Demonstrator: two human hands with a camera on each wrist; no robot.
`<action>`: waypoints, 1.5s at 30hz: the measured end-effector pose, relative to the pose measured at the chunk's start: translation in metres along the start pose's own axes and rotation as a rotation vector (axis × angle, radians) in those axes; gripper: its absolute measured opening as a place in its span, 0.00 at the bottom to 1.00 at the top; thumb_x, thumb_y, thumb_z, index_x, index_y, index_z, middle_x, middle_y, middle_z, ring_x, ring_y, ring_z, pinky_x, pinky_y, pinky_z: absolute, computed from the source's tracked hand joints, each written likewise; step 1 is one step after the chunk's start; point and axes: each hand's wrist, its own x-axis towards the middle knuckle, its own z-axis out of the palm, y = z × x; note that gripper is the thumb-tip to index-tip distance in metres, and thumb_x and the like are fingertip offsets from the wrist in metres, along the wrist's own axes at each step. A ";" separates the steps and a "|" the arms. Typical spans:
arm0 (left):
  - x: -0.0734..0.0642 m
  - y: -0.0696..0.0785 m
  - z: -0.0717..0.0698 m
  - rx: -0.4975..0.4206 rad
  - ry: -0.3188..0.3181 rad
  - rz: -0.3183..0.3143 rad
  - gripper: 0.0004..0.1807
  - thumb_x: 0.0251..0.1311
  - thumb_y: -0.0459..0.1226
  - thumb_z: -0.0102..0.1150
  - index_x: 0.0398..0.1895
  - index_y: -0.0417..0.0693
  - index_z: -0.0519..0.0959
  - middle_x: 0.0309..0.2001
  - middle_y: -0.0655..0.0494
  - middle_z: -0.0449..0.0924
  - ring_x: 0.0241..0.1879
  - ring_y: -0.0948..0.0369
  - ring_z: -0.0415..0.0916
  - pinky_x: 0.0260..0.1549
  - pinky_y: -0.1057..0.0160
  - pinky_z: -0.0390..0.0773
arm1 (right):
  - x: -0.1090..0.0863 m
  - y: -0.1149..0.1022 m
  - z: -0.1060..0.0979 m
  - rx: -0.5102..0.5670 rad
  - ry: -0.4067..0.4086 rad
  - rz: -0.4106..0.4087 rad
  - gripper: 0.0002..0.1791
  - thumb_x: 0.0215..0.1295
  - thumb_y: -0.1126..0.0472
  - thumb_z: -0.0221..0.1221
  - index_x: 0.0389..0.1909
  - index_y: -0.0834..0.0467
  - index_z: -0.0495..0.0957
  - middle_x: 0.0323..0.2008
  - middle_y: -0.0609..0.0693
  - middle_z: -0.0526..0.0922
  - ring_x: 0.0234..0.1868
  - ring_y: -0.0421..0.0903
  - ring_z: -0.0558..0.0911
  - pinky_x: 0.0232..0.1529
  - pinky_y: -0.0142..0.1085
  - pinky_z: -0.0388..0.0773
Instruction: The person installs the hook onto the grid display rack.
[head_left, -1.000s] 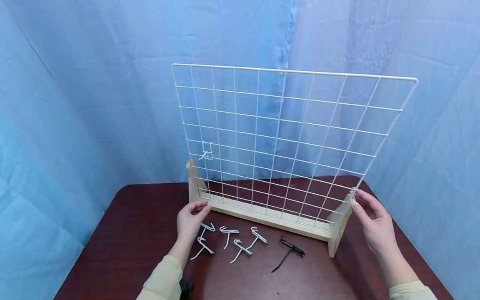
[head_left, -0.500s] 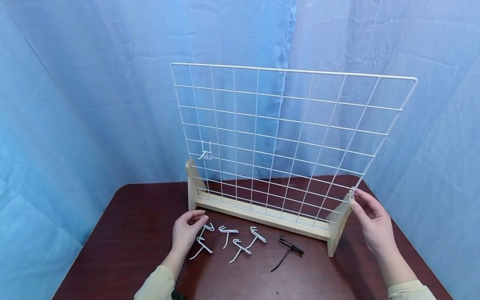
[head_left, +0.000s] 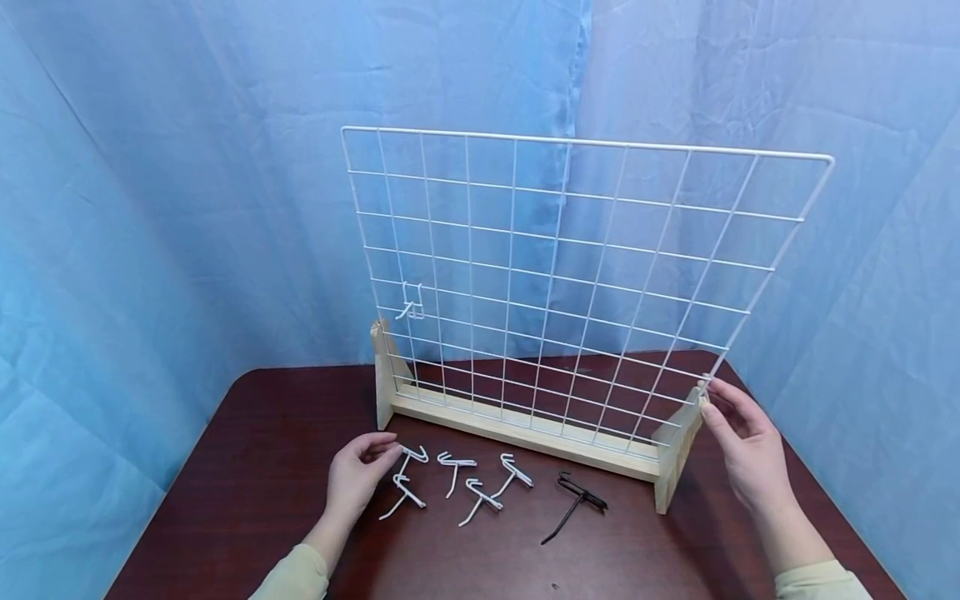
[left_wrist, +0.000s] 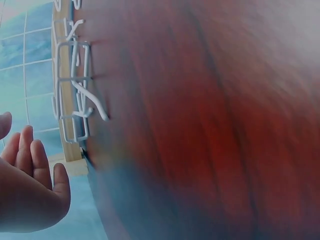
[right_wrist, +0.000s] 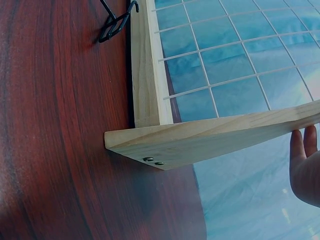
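Observation:
A white wire grid panel stands upright in a wooden stand. My right hand pinches the top of the stand's right side piece, by the grid's edge; in the right wrist view its fingers meet the wood. My left hand has loosely bent fingers beside the leftmost white wire hook. In the left wrist view, the left fingers are apart from the nearest hooks. Contact at the thumb tip cannot be made out. One white hook hangs on the grid's lower left.
Several white hooks lie on the dark red table before the stand. A black wire hook lies to their right. Blue curtains hang behind and at both sides.
My left hand has come down and left from the stand's left end to beside the white hooks. My right hand stays on the stand's right side.

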 end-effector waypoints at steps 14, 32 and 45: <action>-0.012 -0.013 -0.021 0.077 -0.025 0.026 0.14 0.51 0.29 0.72 0.43 0.35 0.84 0.34 0.50 0.86 0.35 0.67 0.81 0.38 0.69 0.78 | 0.001 -0.001 0.001 0.010 0.002 -0.009 0.22 0.67 0.78 0.54 0.61 0.65 0.76 0.47 0.42 0.83 0.48 0.35 0.78 0.44 0.20 0.75; -0.026 -0.025 -0.023 0.156 -0.086 0.029 0.19 0.50 0.32 0.75 0.47 0.38 0.83 0.37 0.53 0.87 0.39 0.56 0.83 0.43 0.58 0.80 | 0.000 0.000 0.000 0.026 0.003 -0.002 0.22 0.67 0.78 0.54 0.61 0.65 0.76 0.48 0.41 0.83 0.49 0.36 0.78 0.45 0.20 0.74; -0.034 -0.033 -0.019 0.198 -0.100 0.086 0.20 0.45 0.33 0.78 0.44 0.43 0.84 0.37 0.58 0.86 0.40 0.59 0.82 0.42 0.61 0.79 | 0.000 -0.001 0.001 0.034 0.006 -0.005 0.21 0.67 0.78 0.54 0.60 0.66 0.76 0.47 0.42 0.83 0.48 0.36 0.79 0.44 0.20 0.74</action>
